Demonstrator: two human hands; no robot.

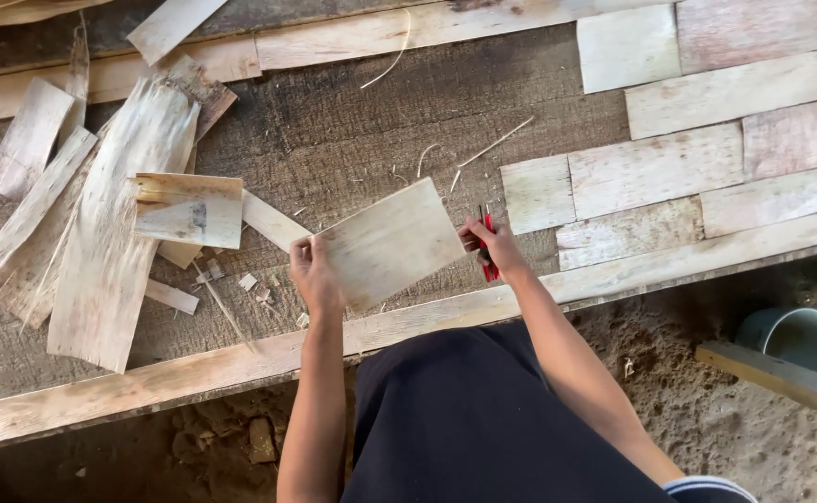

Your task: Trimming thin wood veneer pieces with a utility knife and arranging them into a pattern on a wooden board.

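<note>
My left hand (313,272) grips the thin pale wood sheet (390,244) by its left edge; my right hand (492,244), closed on red-handled cutters (489,250), meets its right edge. Best practice: hold the sheet steady, cut straight. Beyond my right hand, flat fitted wood pieces (655,168); past my left, rough fibrous offcuts (110,224).

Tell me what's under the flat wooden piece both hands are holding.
Beneath the flat wooden piece, held by the left hand and right hand, lies the dark rough work surface with small chips. Whatever sits directly below the piece is covered.
</note>
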